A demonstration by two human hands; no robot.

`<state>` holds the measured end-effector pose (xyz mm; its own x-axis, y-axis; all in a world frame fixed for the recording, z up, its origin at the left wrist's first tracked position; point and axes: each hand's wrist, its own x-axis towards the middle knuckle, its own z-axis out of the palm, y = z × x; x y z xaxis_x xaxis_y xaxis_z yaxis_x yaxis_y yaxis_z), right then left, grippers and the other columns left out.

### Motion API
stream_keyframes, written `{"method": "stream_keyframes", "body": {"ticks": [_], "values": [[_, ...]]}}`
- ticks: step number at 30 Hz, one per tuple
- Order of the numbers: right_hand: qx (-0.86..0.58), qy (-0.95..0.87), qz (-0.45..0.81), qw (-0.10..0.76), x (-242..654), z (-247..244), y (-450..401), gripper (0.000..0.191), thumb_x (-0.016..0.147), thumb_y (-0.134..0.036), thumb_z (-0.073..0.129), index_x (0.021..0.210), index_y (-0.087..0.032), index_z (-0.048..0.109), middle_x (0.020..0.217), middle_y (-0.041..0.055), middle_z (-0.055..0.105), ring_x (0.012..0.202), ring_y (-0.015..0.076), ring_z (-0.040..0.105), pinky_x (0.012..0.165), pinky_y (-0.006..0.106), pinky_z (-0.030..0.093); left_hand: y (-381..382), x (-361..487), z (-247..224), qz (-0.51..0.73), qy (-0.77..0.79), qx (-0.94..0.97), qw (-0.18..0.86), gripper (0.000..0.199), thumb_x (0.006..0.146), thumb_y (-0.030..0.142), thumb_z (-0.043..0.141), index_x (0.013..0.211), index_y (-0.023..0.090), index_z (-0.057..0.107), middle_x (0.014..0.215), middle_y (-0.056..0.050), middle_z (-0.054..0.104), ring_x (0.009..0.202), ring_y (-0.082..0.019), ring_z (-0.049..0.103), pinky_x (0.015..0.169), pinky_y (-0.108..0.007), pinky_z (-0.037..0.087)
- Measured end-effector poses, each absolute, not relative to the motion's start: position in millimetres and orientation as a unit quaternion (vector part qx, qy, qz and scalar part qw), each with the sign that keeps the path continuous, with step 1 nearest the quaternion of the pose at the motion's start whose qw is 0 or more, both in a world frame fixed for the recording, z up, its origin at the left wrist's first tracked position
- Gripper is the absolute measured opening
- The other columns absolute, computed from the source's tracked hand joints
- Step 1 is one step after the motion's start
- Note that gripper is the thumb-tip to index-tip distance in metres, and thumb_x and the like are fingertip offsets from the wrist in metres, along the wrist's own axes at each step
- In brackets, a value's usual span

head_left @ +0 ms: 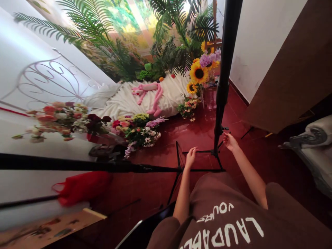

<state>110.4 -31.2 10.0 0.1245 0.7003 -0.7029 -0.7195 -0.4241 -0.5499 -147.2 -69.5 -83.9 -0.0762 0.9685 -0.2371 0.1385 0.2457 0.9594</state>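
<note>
My left hand (191, 158) hovers above the legs of the black stands, its fingers stretched toward the right and no object visible in it. To its right is my right hand (230, 141), fingers loosely bent and apart, also with no object visible in it. That hand is close beside a black upright light stand (220, 93) and just below its small knob (225, 129); whether they touch I cannot tell. A second black stand pole (116, 166) crosses the view from the left and passes by my left wrist.
A white-draped bed (119, 100) holds a pink plush toy (150, 88). Artificial flowers (145, 133) and sunflowers (199, 73) surround it, with palm fronds (90, 27) behind. A red bag (80, 188) lies at left, a pale carved sofa (320, 138) at right. The floor (171, 131) is dark red.
</note>
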Motion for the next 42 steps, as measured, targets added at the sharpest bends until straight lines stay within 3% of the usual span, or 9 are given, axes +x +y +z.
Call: {"method": "stream_keyframes", "body": {"ticks": [5,8,13,16,21,29,34,38,42], "values": [[-0.569,0.007,0.664,0.484,102.6,-15.0,-51.6,0.013,0.09,-0.015,0.05,0.081,-0.017,0.059,0.05,-0.0042,0.059,0.037,0.0059,0.052,0.036,0.013,0.042,-146.8,-283.3,-105.6,0.401,0.758,0.298,0.419,0.033,0.077,0.053,0.057,0.064,0.022,0.057,0.062,-0.003,0.063,0.06,-0.022,0.067,0.065,-0.047,0.057],[-0.575,-0.003,0.67,0.47,94.6,-23.0,-55.6,0.014,0.09,-0.015,0.048,0.08,-0.017,0.058,0.05,-0.0038,0.059,0.037,0.0057,0.053,0.038,0.013,0.043,-175.6,-347.0,-90.3,0.455,0.804,0.217,0.316,0.035,0.077,0.054,0.051,0.062,0.022,0.052,0.057,0.0,0.059,0.056,-0.021,0.065,0.069,-0.052,0.056],[-0.572,-0.037,0.697,0.431,65.9,-27.9,-49.2,0.015,0.09,-0.013,0.047,0.085,-0.017,0.06,0.053,-0.003,0.061,0.039,0.0058,0.054,0.039,0.014,0.045,-174.3,-383.2,-45.9,0.54,0.786,0.199,0.225,0.046,0.081,0.058,0.045,0.096,0.017,0.059,0.091,-0.006,0.069,0.085,-0.019,0.069,0.086,-0.041,0.054],[-0.563,-0.068,0.717,0.405,42.1,-27.6,-43.2,0.014,0.089,-0.014,0.047,0.087,-0.018,0.06,0.054,-0.0034,0.062,0.04,0.0061,0.055,0.04,0.014,0.046,-152.6,-361.9,-17.3,0.611,0.732,0.252,0.167,0.056,0.087,0.062,0.035,0.112,0.017,0.056,0.116,-0.012,0.064,0.107,-0.019,0.063,0.092,-0.035,0.051],[-0.555,-0.131,0.742,0.352,0.4,-22.0,-39.2,0.015,0.09,-0.015,0.046,0.088,-0.017,0.06,0.054,-0.0038,0.061,0.04,0.0062,0.055,0.041,0.015,0.045,-126.2,-325.9,2.5,0.637,0.69,0.328,0.101,0.06,0.095,0.06,0.018,0.11,0.017,0.058,0.117,-0.011,0.062,0.112,-0.015,0.058,0.106,-0.031,0.04],[-0.524,-0.242,0.791,0.201,-85.4,-4.1,-45.0,0.015,0.092,-0.017,0.044,0.091,-0.017,0.059,0.056,-0.0037,0.06,0.044,0.006,0.053,0.045,0.014,0.042,-122.0,-334.9,-11.5,0.639,0.701,0.305,0.084,0.063,0.087,0.07,0.03,0.101,0.016,0.058,0.097,-0.009,0.063,0.084,-0.014,0.059,0.083,-0.027,0.046],[-0.411,-0.299,0.86,0.043,-162.3,10.5,-52.7,0.032,0.098,-0.041,0.039,0.091,-0.016,0.058,0.062,-0.0012,0.06,0.049,0.0072,0.054,0.045,0.015,0.039,-120.9,-338.5,-14.4,0.641,0.698,0.304,0.096,0.06,0.088,0.069,0.03,0.101,0.018,0.059,0.092,-0.008,0.065,0.084,-0.015,0.061,0.083,-0.028,0.047],[-0.29,-0.174,0.937,-0.087,-212.1,25.5,-58.9,0.048,0.1,-0.049,0.023,0.088,-0.015,0.054,0.064,0.0009,0.057,0.048,0.0078,0.049,0.036,0.014,0.032,-123.7,-342.5,-17.2,0.638,0.707,0.289,0.105,0.059,0.086,0.07,0.034,0.102,0.018,0.059,0.097,-0.011,0.067,0.087,-0.018,0.063,0.083,-0.03,0.048],[-0.194,-0.031,0.972,-0.133,-234.2,35.5,-59.5,0.042,0.102,-0.042,0.019,0.076,-0.019,0.042,0.059,-0.0026,0.047,0.044,0.0067,0.043,0.03,0.011,0.028,-126.0,-347.4,-20.1,0.642,0.696,0.283,0.152,0.059,0.084,0.07,0.038,0.103,0.018,0.058,0.101,-0.011,0.068,0.085,-0.017,0.064,0.078,-0.03,0.051]]}}
